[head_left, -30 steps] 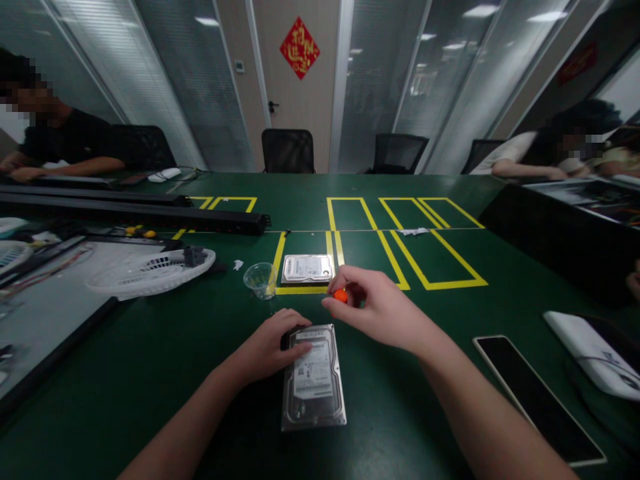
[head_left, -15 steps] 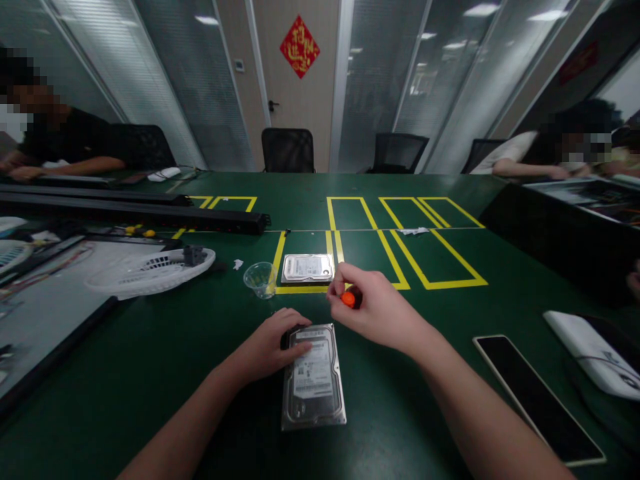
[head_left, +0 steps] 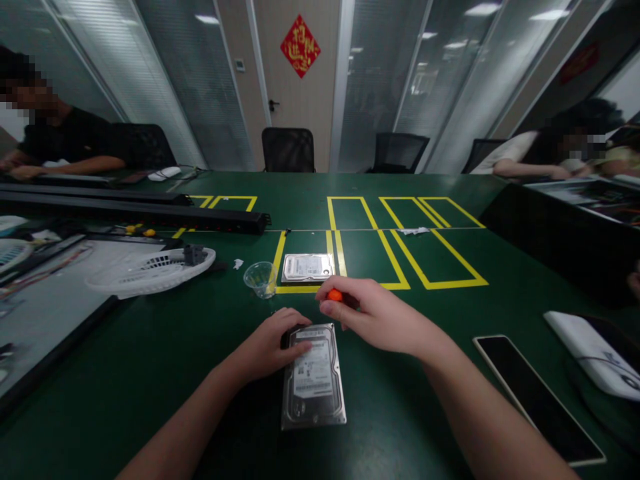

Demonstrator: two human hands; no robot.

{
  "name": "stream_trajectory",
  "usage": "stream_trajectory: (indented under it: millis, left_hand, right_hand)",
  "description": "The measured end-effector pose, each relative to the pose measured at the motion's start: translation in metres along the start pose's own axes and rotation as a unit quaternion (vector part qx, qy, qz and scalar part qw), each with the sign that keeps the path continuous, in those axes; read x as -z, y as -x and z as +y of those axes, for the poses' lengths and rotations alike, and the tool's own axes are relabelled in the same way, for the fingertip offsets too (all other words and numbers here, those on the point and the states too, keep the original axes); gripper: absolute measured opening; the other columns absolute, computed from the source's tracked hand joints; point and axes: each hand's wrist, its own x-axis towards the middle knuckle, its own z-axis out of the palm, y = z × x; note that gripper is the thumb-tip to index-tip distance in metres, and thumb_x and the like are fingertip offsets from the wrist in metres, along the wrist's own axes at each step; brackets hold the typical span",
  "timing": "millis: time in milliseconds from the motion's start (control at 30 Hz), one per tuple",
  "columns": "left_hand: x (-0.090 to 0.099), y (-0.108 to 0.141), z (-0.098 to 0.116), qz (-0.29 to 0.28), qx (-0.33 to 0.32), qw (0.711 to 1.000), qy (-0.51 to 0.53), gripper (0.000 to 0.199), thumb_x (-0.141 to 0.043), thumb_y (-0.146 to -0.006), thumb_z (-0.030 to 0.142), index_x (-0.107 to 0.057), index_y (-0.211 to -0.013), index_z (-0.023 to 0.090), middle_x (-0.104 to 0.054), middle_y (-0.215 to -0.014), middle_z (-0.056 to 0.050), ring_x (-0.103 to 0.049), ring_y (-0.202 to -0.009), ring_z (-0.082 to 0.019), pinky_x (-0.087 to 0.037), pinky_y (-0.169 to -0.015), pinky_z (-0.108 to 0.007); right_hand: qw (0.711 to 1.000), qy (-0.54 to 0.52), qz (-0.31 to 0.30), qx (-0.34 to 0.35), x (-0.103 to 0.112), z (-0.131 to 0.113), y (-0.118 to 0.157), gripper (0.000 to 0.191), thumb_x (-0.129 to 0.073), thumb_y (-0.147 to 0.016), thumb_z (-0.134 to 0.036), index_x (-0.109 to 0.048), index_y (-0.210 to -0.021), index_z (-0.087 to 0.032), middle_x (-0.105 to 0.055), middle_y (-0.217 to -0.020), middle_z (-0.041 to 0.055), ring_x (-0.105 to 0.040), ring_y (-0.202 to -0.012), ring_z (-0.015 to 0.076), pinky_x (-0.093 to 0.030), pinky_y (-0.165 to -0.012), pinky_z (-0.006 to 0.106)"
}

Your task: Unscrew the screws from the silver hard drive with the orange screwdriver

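A silver hard drive (head_left: pixel 314 380) with a white label lies flat on the green table in front of me. My left hand (head_left: pixel 277 343) grips its far left corner, the thumb over the label and the fingers along the edge. Above the drive's far right corner, my right hand (head_left: pixel 370 313) is closed around what looks like a screwdriver (head_left: pixel 335 295). Only its round orange end shows; the fingers hide the rest. Beyond my hands, a second hard drive (head_left: pixel 307 267) lies inside a yellow-taped rectangle. Left of that drive stands a clear plastic cup (head_left: pixel 261 280).
At left are a white oval frame (head_left: pixel 155 272), a grey panel (head_left: pixel 65 293) and long black bars (head_left: pixel 200 217). A phone (head_left: pixel 537 397) and a white device (head_left: pixel 590 353) lie at right. People sit at both far sides, one near a black case (head_left: pixel 545 233).
My right hand has shifted slightly left and turned, taking the orange-ended screwdriver with it. My left hand and the hard drives stay in place.
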Motion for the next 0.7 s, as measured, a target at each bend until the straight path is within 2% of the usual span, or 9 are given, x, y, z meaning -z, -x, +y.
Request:
stream_trajectory:
  millis: [167,233,333,467,600,700]
  left_hand:
    - [0.0007,-0.0002,0.0016,-0.001,-0.004,1.0,0.004,0.027,-0.073,-0.101,0.032,-0.071,-0.126,0.026,-0.07,-0.123,-0.006,-0.066,-0.113,-0.026,-0.053,-0.098,-0.039]
    - [0.0007,-0.0003,0.0019,-0.001,-0.004,1.0,0.002,0.027,-0.073,-0.101,0.033,-0.071,-0.126,0.025,-0.07,-0.123,-0.006,-0.065,-0.113,-0.026,-0.053,-0.098,-0.039]
    - [0.0004,-0.0006,0.0016,-0.002,-0.008,1.0,0.001,0.026,-0.073,-0.1,0.032,-0.071,-0.125,0.024,-0.071,-0.121,-0.006,-0.066,-0.112,-0.026,-0.053,-0.098,-0.04]
    - [0.0,-0.0005,0.0004,-0.002,-0.006,1.0,0.001,0.028,-0.073,-0.1,0.031,-0.071,-0.127,0.024,-0.07,-0.122,-0.007,-0.066,-0.113,-0.027,-0.053,-0.099,-0.04]
    - [-0.0006,0.0002,-0.0004,-0.001,-0.008,1.0,0.0,0.028,-0.073,-0.1,0.031,-0.071,-0.127,0.024,-0.07,-0.122,-0.007,-0.066,-0.114,-0.027,-0.053,-0.1,-0.041]
    - [-0.0008,0.0001,-0.0008,0.0,-0.008,1.0,0.002,0.028,-0.073,-0.1,0.03,-0.071,-0.127,0.024,-0.07,-0.123,-0.007,-0.066,-0.114,-0.026,-0.053,-0.1,-0.04]
  right_hand:
    - [0.999,-0.032,-0.008,-0.011,-0.0006,0.0054,0.0013,0.028,-0.047,-0.113,-0.034,-0.064,-0.133,-0.023,-0.069,-0.093,0.0013,-0.067,-0.081,0.0173,-0.05,-0.076,0.03]
    - [0.999,-0.044,-0.009,-0.01,-0.001,0.0064,0.001,0.031,-0.044,-0.114,-0.034,-0.063,-0.136,-0.023,-0.068,-0.091,0.0012,-0.068,-0.08,0.0172,-0.051,-0.075,0.031]
    - [0.999,-0.032,0.004,0.002,-0.0007,0.0056,0.0002,0.024,-0.049,-0.112,-0.034,-0.069,-0.12,-0.022,-0.07,-0.092,0.0017,-0.066,-0.079,0.0163,-0.049,-0.072,0.03]
    - [0.999,0.006,0.034,0.003,0.0009,0.0043,0.0006,0.014,-0.061,-0.104,-0.03,-0.069,-0.099,-0.02,-0.068,-0.083,0.0,-0.058,-0.071,0.0147,-0.042,-0.064,0.03]
    - [0.998,0.013,0.058,-0.009,0.0,0.0053,0.0005,0.015,-0.069,-0.098,-0.03,-0.067,-0.088,-0.02,-0.063,-0.076,-0.0018,-0.053,-0.066,0.0136,-0.04,-0.06,0.03]
    - [0.998,-0.005,0.062,-0.019,-0.0026,0.0066,-0.0005,0.012,-0.069,-0.096,-0.028,-0.065,-0.087,-0.021,-0.06,-0.074,-0.003,-0.052,-0.064,0.0131,-0.039,-0.059,0.029]
